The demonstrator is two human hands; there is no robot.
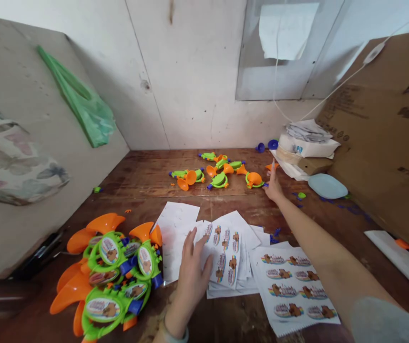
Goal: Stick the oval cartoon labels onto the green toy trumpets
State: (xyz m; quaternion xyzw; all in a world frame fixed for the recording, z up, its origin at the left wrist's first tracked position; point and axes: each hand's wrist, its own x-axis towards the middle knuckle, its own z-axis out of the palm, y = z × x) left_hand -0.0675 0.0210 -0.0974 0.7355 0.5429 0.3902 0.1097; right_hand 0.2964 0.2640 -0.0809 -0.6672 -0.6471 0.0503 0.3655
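Note:
My left hand (194, 264) rests with spread fingers at the left edge of a sticker sheet (226, 252) on a stack of papers; nothing is in it. My right hand (273, 183) reaches to the back right, fingers pointing up and away, beside an orange and green toy trumpet (254, 179). An orange piece (269, 167) shows behind its fingers; whether they touch it I cannot tell. Several toys without visible stickers lie at the back, one a green toy (219, 180). At the front left, stickered toys (109, 250) are piled. Another sticker sheet (293, 286) lies under my right forearm.
A pale blue plate (328, 186) and a paper stack on a white box (308, 145) stand at the right, before a large cardboard box (386, 119). Blue funnels (272, 144) lie near the back wall. A green bag (79, 102) hangs at the left.

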